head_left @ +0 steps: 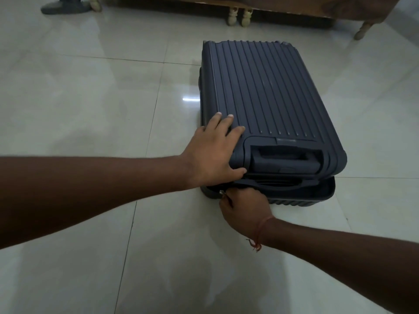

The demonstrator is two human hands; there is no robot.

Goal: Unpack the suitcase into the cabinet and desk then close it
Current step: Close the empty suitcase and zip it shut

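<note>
Left hand (214,152), fingers spread flat, presses the near corner of the ribbed grey suitcase (267,91). Right hand (246,207) pinches the zipper pull (221,192) at its gaping near edge. The suitcase lies on the tiled floor (90,98).

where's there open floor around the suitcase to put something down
Bare tile lies left of the suitcase, out toward the slipper, and on its right, before the wooden furniture. Its near end is crowded: left hand on the lid, right hand at the zipper.

Bare floor (90,87) all round suitcase (267,94); furniture legs (240,17) seemingly beyond.
</note>
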